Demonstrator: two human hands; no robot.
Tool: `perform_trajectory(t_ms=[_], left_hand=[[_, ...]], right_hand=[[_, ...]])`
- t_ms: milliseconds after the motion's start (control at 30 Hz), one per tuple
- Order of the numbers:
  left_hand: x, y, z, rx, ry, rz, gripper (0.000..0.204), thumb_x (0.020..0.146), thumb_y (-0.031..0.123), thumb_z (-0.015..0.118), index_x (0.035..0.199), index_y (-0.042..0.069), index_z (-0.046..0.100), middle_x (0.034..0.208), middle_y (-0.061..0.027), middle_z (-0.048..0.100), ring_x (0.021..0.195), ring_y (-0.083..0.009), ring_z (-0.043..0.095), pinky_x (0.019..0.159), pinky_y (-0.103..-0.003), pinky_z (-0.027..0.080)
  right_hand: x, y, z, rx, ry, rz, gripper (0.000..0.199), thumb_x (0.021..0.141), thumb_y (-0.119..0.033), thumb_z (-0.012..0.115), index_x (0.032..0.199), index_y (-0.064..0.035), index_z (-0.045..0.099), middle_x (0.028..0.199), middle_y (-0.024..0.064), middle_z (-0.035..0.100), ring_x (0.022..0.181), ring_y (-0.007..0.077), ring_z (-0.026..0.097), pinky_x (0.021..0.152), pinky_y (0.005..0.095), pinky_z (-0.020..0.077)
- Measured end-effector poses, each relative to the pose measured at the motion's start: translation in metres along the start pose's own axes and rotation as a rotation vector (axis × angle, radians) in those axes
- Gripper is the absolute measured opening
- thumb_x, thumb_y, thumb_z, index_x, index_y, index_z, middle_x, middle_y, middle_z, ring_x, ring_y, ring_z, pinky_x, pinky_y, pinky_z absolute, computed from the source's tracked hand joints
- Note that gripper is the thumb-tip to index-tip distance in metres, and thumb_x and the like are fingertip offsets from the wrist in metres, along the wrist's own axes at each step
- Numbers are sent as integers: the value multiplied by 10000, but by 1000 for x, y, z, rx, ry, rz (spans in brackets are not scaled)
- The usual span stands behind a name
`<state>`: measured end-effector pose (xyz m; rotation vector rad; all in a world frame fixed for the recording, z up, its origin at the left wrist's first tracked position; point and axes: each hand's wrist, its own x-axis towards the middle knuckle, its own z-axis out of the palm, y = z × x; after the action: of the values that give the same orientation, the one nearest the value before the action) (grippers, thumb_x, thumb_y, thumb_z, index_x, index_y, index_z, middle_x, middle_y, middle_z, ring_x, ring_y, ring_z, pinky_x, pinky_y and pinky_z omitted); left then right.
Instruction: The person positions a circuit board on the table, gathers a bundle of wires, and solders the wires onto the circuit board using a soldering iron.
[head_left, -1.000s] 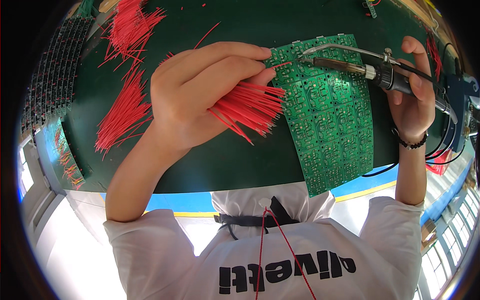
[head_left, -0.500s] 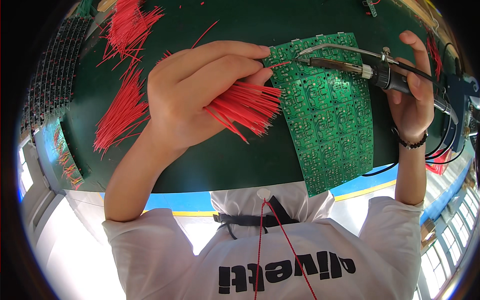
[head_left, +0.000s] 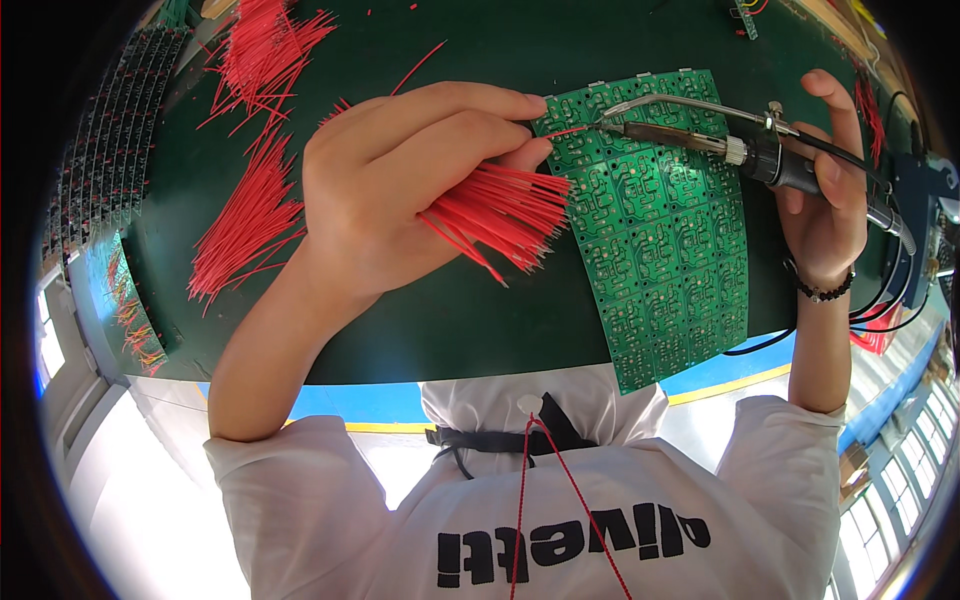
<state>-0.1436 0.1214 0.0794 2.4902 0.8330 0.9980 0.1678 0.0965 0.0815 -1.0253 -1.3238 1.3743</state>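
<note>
Left fingers (head_left: 470, 138) clamp 1 red wire (head_left: 565, 132), rear end hidden; right fingers (head_left: 831, 172) clasp a soldering iron (head_left: 765, 160)

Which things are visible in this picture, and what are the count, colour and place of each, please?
Table: one, dark green, across the upper half
Circuit board panel: one, green, right of centre, overhanging the table's near edge
Soldering iron: one, black and metal, over the panel's upper part
Single wire: one, red, near the iron's tip
Wire bundle: one, red, left of the panel
Wire piles: at least two, red, upper left
Dark boards: several, uncountable, far left
Small board: one, green, top right
Floor: one, blue with yellow stripe, beyond the table's near edge
Shirt: one, white, bottom
Bracelet: one, black, right
Left hand: one, bare, holding bundle and single wire
Right hand: one, bare, holding the iron
</note>
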Motion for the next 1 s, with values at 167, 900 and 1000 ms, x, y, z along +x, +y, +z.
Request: perform_trajectory(t_ms=[167, 900, 1000], left_hand=[[1, 0, 2, 33, 29, 59, 118, 697, -19, 732, 732, -16, 619, 867, -125, 679, 682, -177, 646, 563, -231, 519], [0, 0, 2, 30, 15, 51, 111, 697, -23, 729, 742, -28, 628, 867, -131, 673, 696, -187, 651, 574, -240, 528], [0, 0, 2, 30, 14, 48, 108, 699, -23, 727, 745, -29, 629, 869, -131, 673, 702, -187, 652, 578, -240, 530]], right_hand=[[-1, -1, -2, 0, 19, -5, 674, 838, -271, 576, 1322, 47, 232, 740, 53, 581, 515, 18, 411, 497, 138, 309], [-2, -2, -1, -83, 28, 4, 724, 816, -312, 600, 1321, 51, 230, 818, 95, 618, 523, 18, 402, 474, 126, 266], [-2, -2, 0, -89, 25, 1, 721, 818, -309, 597, 1322, 52, 229, 820, 98, 618, 525, 21, 404, 477, 126, 268]])
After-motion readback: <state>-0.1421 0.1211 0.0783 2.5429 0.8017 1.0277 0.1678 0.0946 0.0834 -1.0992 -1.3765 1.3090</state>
